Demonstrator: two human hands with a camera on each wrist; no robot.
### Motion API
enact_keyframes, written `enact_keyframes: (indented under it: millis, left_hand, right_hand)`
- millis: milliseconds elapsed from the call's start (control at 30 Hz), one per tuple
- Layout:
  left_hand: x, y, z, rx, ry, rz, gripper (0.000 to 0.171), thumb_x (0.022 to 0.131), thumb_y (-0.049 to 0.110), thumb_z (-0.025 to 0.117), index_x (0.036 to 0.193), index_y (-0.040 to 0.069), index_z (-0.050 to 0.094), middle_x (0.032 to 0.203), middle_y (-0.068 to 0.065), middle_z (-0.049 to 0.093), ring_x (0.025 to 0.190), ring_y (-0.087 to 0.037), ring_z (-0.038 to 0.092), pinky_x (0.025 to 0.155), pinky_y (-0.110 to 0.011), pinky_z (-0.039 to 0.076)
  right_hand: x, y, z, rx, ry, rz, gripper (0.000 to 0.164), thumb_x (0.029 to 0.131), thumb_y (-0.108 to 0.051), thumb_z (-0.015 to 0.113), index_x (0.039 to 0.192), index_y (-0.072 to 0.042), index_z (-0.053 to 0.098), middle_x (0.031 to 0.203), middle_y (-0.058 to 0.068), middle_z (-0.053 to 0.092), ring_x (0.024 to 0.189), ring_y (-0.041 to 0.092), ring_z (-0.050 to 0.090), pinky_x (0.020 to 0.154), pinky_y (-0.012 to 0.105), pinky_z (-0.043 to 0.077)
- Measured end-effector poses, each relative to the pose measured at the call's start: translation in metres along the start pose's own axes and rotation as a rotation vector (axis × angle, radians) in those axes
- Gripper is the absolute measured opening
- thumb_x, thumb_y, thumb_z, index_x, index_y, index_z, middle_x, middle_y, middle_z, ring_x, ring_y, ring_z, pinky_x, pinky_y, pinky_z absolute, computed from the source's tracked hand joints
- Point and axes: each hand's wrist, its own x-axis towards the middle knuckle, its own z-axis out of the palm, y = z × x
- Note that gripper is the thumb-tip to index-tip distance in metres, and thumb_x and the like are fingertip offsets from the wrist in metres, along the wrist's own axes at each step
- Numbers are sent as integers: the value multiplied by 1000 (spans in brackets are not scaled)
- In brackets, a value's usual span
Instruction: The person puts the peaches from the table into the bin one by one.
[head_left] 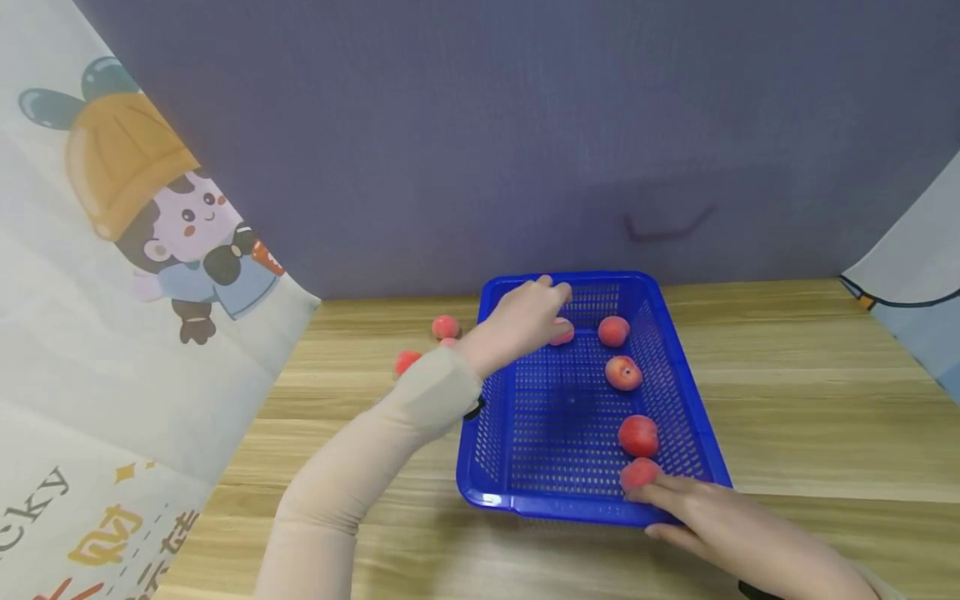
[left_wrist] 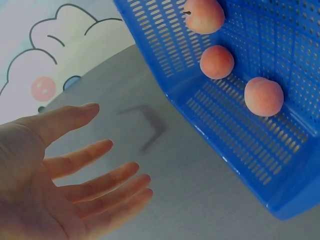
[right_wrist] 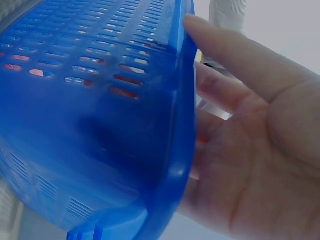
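A blue plastic basket (head_left: 570, 507) with slotted walls stands on the wooden table, and several red peaches (head_left: 638, 436) lie in it, mostly along its right side. My left hand (head_left: 528, 312) is over the basket's far left part, beside one peach (head_left: 561, 333). In the left wrist view the fingers of this hand (left_wrist: 85, 175) are spread and hold nothing. At the near right corner my right hand (head_left: 697, 512) holds the basket rim (right_wrist: 182, 125), thumb outside and fingers over the inner side. Those fingers partly cover the nearest peach (head_left: 640, 473).
Left of the basket, more peaches (head_left: 445, 326) lie on the wooden table (head_left: 787, 375), partly behind my left arm. A grey panel (head_left: 525, 142) rises behind the table. Printed cloth (head_left: 75, 333) borders the left side, and a black cable (head_left: 900, 302) hangs at the right.
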Motion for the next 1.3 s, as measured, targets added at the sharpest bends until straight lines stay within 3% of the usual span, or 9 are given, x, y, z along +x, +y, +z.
enact_keyframes:
  millis: [300, 633, 800, 1000, 1300]
  left_hand:
    - [-21, -9, -10, 39, 64, 18, 27, 84, 30, 58, 103, 11, 57, 96, -5, 56, 83, -19, 55, 69, -32, 47]
    - [-59, -33, -13, 46, 89, 16, 29, 81, 27, 62, 104, 8, 59, 96, -7, 57, 82, -20, 55, 68, -31, 48]
    - [-77, -50, -10, 23, 113, 1, 30, 81, 25, 63, 104, 6, 60, 93, -8, 56, 81, -21, 55, 69, -33, 48]
    - [-87, -65, -6, -16, 146, -44, 31, 80, 24, 63, 105, 5, 60, 95, -10, 57, 85, -25, 56, 73, -36, 48]
    - [-99, -92, 8, -100, 193, -108, 32, 79, 17, 62, 106, 1, 59, 92, -14, 57, 82, -27, 57, 70, -37, 48]
  right_hand:
    - [0, -2, -4, 37, -52, 24, 34, 87, -36, 51, 112, -15, 58, 107, 7, 62, 95, 24, 59, 72, 41, 49]
    - [0, -24, 9, 52, -52, 56, 35, 87, -36, 51, 112, -15, 58, 108, 8, 61, 95, 26, 59, 73, 43, 48]
    - [-2, -36, 16, 66, -69, 87, 35, 87, -37, 50, 114, -16, 57, 108, 5, 61, 96, 25, 59, 74, 42, 48]
    - [-3, -37, 14, 75, -76, 109, 36, 88, -40, 47, 117, -20, 54, 111, 1, 60, 98, 22, 58, 76, 41, 48]
    - [-2, -37, 14, 84, -93, 105, 36, 87, -38, 50, 114, -16, 56, 108, 5, 61, 96, 26, 58, 75, 42, 48]
